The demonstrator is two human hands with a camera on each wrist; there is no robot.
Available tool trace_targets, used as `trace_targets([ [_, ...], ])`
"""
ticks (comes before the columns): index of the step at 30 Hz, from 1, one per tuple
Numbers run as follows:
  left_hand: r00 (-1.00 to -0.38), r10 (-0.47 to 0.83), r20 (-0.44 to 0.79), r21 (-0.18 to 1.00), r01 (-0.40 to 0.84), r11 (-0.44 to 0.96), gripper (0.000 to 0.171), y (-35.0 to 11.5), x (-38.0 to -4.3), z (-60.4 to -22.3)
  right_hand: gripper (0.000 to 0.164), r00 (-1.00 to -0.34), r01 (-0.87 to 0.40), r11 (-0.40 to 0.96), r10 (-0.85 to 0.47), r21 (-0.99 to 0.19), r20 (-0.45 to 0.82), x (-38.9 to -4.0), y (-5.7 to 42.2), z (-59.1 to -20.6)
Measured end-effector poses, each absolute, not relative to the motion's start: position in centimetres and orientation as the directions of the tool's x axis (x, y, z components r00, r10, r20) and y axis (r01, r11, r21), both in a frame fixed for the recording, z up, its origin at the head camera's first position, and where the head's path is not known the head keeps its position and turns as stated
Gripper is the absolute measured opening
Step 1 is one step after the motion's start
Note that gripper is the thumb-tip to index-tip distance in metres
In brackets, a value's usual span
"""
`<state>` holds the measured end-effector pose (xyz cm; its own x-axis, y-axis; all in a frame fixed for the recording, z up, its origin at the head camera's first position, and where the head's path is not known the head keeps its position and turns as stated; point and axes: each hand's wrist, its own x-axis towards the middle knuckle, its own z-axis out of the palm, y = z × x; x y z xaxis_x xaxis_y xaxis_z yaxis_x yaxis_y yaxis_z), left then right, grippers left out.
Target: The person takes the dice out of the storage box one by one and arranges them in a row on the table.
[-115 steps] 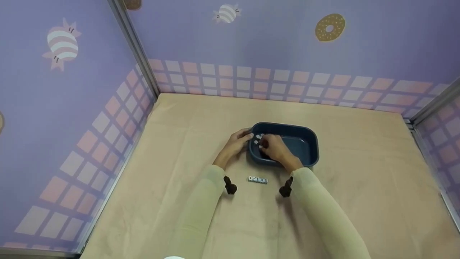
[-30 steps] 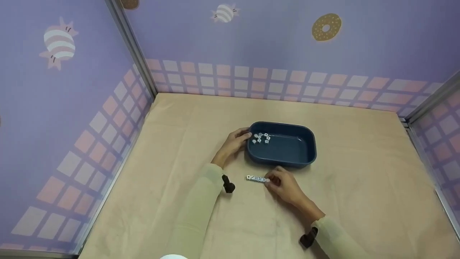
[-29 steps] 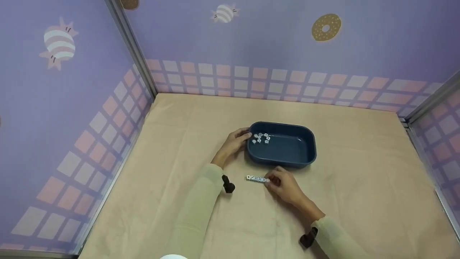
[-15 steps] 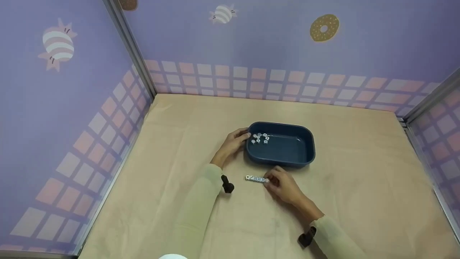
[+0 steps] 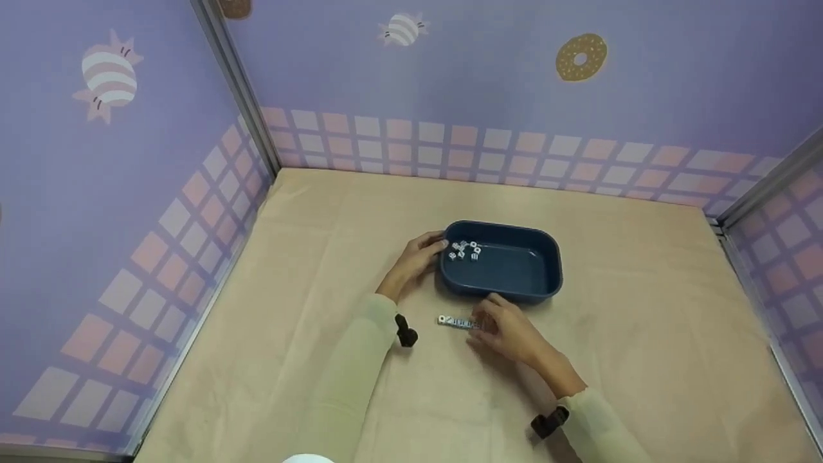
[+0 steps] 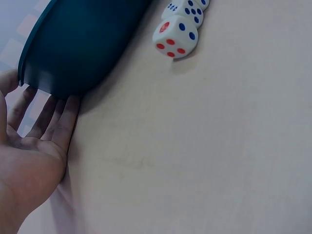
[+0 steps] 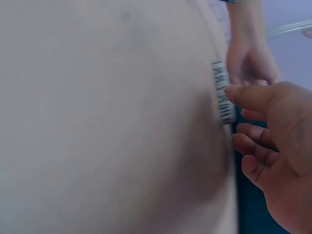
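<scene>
A dark blue rectangular tub [image 5: 514, 273] stands on the tablecloth, with several loose white dice [image 5: 461, 254] at its left end. My left hand [image 5: 415, 260] grips the tub's left end, thumb at the rim; in the left wrist view the fingers [image 6: 63, 122] lie along the outer wall. Before the tub runs a straight row of dice [image 5: 454, 322], its left-end die [image 6: 176, 39] showing red and blue pips. My right hand [image 5: 511, 331] is at the row's right end, overlapping the last die. In the right wrist view its thumb [image 7: 248, 96] and fingers stand apart.
A beige cloth [image 5: 347, 225] covers the table. Purple patterned panels [image 5: 476, 77] enclose the back and sides, joined by metal posts [image 5: 238, 83]. A black wrist camera [image 5: 406, 334] sits on the left wrist, another [image 5: 550, 422] on the right.
My right hand was inside the tub, then pinched a die at the row's right end; now its fingers have parted there. The row is one die longer. My left hand stays on the tub.
</scene>
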<state>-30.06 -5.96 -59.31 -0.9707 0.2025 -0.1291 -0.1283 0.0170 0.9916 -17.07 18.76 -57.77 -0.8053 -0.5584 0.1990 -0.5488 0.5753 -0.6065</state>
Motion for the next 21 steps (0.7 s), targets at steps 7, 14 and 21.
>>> trace_targets([
  [7, -0.975, 0.189, -0.117, 0.993, -0.114, 0.027, 0.047, -5.9, -30.1, -59.6, 0.012, -0.820, -0.564, 0.514, -0.443, -0.646, 0.363, -20.5, 19.0, -55.2],
  [14, -0.967, 0.208, -0.146, 0.989, -0.150, -0.001, 0.049, -6.0, -29.9, -59.7, 0.011, -0.896, -0.444, 0.560, -0.266, -0.699, 0.355, -25.7, 18.9, -55.3],
  [21, -0.969, 0.195, -0.148, 0.987, -0.156, -0.024, 0.048, -6.0, -30.2, -59.6, 0.019, -0.953, -0.294, 0.590, -0.243, -0.752, 0.182, -29.1, 17.5, -56.1],
])
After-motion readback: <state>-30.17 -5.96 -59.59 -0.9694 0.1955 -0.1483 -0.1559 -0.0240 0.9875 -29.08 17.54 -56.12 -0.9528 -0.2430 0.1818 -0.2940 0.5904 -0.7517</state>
